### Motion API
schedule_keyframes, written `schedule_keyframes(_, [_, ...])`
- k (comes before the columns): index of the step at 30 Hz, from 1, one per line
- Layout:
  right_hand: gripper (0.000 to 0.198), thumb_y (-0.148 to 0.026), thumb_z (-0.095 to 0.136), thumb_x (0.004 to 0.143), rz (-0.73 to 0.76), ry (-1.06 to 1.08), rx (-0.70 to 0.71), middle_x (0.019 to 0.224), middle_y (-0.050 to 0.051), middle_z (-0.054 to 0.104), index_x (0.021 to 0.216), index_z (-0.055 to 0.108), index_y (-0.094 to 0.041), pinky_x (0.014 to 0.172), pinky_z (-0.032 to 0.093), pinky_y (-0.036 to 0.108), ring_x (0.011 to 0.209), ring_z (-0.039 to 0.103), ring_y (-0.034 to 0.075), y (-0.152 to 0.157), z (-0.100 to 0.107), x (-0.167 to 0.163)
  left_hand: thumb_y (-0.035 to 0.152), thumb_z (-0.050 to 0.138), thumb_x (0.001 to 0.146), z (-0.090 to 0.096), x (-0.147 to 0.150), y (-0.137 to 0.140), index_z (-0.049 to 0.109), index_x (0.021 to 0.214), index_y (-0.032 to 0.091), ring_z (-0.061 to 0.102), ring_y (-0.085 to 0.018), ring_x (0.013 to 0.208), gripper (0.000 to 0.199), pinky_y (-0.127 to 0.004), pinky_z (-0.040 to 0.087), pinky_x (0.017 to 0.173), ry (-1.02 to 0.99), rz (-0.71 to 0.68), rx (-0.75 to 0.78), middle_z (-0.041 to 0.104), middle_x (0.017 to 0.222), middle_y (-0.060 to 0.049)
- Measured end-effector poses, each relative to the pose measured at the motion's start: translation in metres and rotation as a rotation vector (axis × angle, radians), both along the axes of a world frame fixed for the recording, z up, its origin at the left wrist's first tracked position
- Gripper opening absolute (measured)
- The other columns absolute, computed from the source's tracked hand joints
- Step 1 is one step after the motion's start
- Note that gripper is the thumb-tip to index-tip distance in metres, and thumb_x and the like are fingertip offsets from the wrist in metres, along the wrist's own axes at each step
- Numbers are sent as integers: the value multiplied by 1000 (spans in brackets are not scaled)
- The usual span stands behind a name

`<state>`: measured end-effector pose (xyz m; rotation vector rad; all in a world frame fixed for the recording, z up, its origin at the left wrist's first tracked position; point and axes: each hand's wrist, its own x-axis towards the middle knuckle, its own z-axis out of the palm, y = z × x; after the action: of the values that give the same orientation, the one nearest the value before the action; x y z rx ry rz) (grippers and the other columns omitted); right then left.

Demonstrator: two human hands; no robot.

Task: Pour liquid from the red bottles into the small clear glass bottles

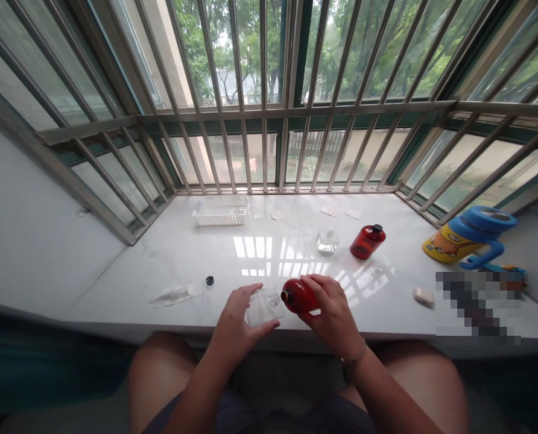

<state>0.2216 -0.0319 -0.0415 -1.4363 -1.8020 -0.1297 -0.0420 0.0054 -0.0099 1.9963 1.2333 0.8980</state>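
My right hand (330,307) grips a red bottle (300,295), which is tipped over so that its uncapped neck points left. Close to that neck is a clear, boxy container (262,306) with a round mark or opening on its right side. My left hand (242,316) curves around this clear container, thumb below and fingers above. Whether any liquid is passing between the two cannot be made out. A small black cap (210,281) rests on the white counter (128,289), to the left of my left hand.
Farther back stand a second red bottle (367,242) with a black cap and a clear faceted container (327,241). A white basket (221,211) sits near the barred window. Crumpled clear plastic (175,295) lies left; a blue-yellow mug (465,236) and a pale, soap-like lump (423,296) are right.
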Motion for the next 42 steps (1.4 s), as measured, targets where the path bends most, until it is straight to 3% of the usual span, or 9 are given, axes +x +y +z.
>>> schedule_keyframes(13, [57,-25,78,95,-24,-129,28,137,12,64,148,60,-28,123,38,63,127,61,34,3,6,2,35,95,74,-3,5,1,65,138,29,69,-30,117,72,-46,62,99,-22,11,-131,69,137,-9])
schedule_keyframes(29, [57,-21,73,99,-14,-196,34,144,10,63,152,57,-33,129,28,66,138,56,35,5,19,3,42,94,75,-13,3,4,62,141,29,68,-30,120,73,-45,60,100,-87,-42,-248,67,143,-11])
schedule_keyframes(42, [52,-19,66,102,9,-224,51,146,9,64,151,58,-34,131,25,65,141,56,33,6,27,3,46,95,72,-9,2,3,65,140,28,71,-25,101,77,-46,61,97,-106,-35,-314,70,137,-10])
